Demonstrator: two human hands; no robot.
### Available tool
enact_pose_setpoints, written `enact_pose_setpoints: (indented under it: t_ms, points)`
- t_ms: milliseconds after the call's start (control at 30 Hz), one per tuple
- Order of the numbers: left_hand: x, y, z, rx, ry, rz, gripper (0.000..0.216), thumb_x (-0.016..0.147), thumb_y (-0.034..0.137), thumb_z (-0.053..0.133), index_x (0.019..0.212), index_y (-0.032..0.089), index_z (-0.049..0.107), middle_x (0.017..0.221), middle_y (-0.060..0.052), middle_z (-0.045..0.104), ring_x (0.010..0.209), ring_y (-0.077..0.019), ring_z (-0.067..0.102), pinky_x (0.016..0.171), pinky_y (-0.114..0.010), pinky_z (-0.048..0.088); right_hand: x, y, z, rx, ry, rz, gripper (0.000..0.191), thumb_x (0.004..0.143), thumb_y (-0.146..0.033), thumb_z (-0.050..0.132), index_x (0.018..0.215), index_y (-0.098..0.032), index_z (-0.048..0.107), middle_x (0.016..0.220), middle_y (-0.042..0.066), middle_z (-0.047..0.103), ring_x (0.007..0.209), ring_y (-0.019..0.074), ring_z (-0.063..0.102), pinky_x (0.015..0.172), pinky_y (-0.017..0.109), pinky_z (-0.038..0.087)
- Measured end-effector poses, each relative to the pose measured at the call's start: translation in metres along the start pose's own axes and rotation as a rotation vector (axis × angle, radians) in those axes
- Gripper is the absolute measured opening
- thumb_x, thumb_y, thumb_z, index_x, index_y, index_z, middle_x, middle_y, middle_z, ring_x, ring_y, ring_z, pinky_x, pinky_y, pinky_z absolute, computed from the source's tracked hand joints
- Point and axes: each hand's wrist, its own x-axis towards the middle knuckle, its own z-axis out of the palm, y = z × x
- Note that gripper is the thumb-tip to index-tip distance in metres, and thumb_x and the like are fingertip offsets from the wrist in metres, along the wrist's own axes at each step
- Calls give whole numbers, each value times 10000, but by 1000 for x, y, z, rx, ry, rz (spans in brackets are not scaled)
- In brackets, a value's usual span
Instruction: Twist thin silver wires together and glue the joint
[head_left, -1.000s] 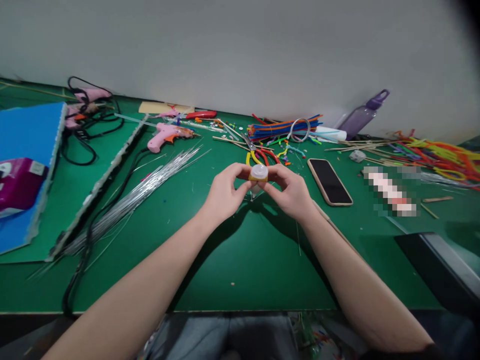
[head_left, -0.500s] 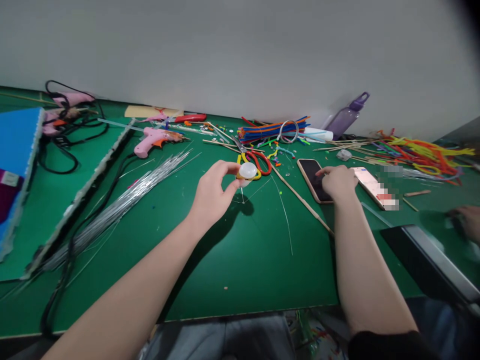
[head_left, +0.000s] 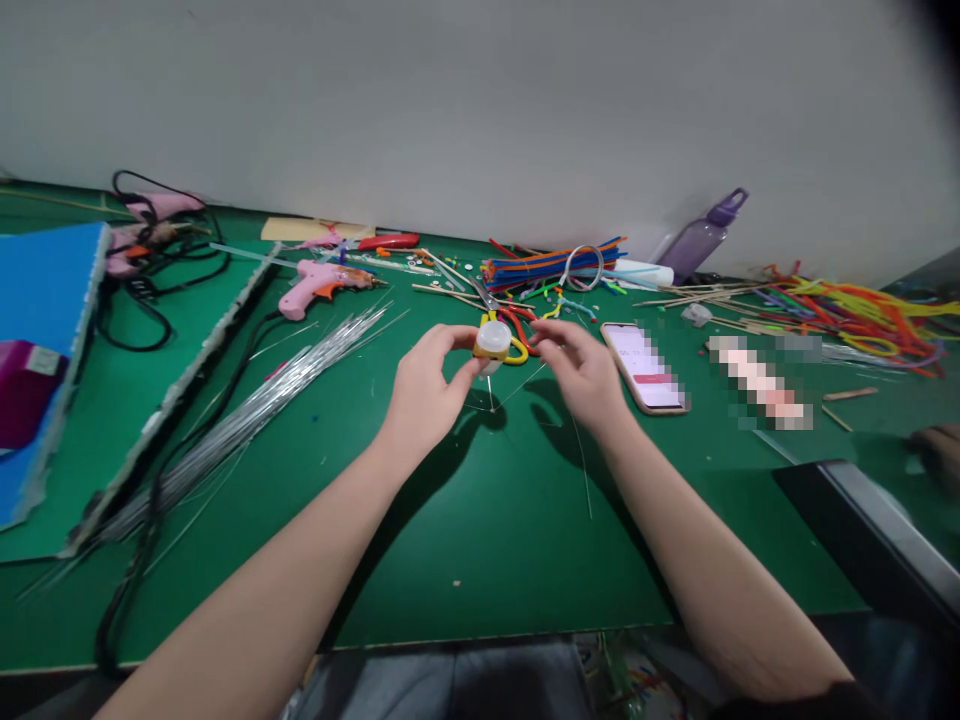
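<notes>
My left hand (head_left: 427, 385) pinches a small round piece with a whitish dome and a yellow base (head_left: 493, 340), held just above the green table (head_left: 465, 500). A thin wire (head_left: 491, 395) hangs down from under it. My right hand (head_left: 581, 370) hovers just right of the piece, fingers curled and apart, with nothing visibly in them. Behind the piece lie scissors with red and yellow handles (head_left: 521, 330). A phone with a lit screen (head_left: 645, 366) lies to the right of my right hand.
A bundle of silver wires (head_left: 247, 420) and a pink glue gun (head_left: 319, 280) lie to the left. Coloured pipe cleaners (head_left: 551, 265), a purple bottle (head_left: 701, 240) and wooden sticks line the back. A blue board (head_left: 45, 310) sits far left, a dark device (head_left: 870, 530) at right.
My right hand left the phone and came back beside the domed piece. The phone's screen has lit up. My left hand kept hold of the piece.
</notes>
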Motion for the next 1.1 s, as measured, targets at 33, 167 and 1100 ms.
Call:
enact_pose_setpoints:
  t_ms: [33, 167, 1100]
  points:
    - [0, 0, 0, 1, 1, 1, 198, 835, 163, 605, 1033, 170, 604, 1028, -44, 676, 964, -181, 624, 873, -341, 477, -4, -7, 11, 65, -84, -20, 301, 871, -318, 546, 1159, -248, 600, 1075, 56, 657, 962, 187, 632, 825, 366, 547]
    - [0, 1, -1, -14, -26, -9, 203, 835, 190, 609, 1037, 172, 613, 1054, -52, 682, 994, -197, 620, 900, -361, 472, -15, -20, 30, 191, -155, -47, 298, 839, -349, 623, 1126, -270, 627, 1129, 45, 634, 1001, 185, 627, 860, 364, 560]
    - [-5, 4, 1, 97, -140, 3, 127, 840, 146, 560, 927, 195, 640, 944, -7, 719, 862, -163, 645, 1068, -436, 299, -21, -25, 30, -62, -80, -135, 97, 890, -261, 523, 920, -210, 599, 895, 30, 651, 855, 163, 609, 793, 309, 477]
